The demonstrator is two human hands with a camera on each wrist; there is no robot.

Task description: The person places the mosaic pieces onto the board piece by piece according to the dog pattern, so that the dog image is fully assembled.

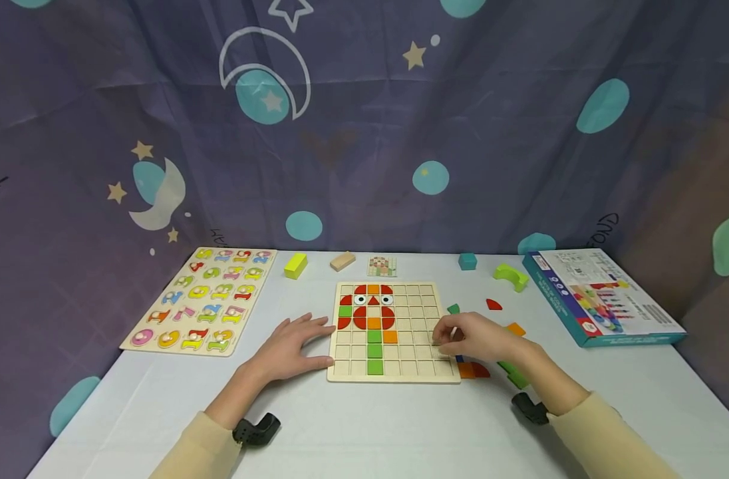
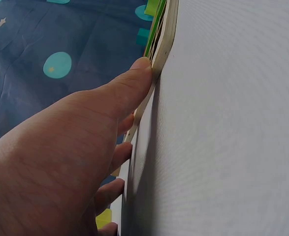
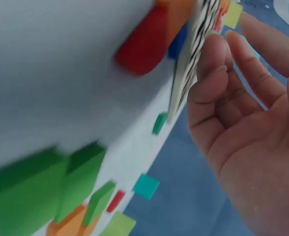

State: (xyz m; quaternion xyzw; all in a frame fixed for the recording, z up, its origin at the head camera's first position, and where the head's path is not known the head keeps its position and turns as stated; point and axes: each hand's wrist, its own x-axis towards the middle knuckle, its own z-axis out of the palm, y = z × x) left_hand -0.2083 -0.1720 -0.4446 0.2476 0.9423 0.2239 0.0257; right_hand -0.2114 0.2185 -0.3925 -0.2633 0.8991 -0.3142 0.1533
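Note:
A wooden grid board (image 1: 412,369) lies on the table, partly filled with red, orange and green pieces that form a bird-like figure. Green squares (image 1: 374,350) run down one column, with an orange square (image 1: 390,337) beside them. My left hand (image 1: 289,347) rests at the board's left edge, fingers spread; in the left wrist view its thumb (image 2: 129,86) touches the board's side. Over the board's right edge hovers my right hand (image 1: 475,336), its fingers loosely bent. In the right wrist view no piece shows between those fingers (image 3: 208,93).
Loose pieces, including a red one (image 1: 493,305) and green ones (image 1: 513,374), lie right of the board. A number puzzle (image 1: 235,332) sits at left, a box (image 1: 628,299) at right. Behind the board are a pattern card (image 1: 382,267) and several blocks, one yellow (image 1: 295,265).

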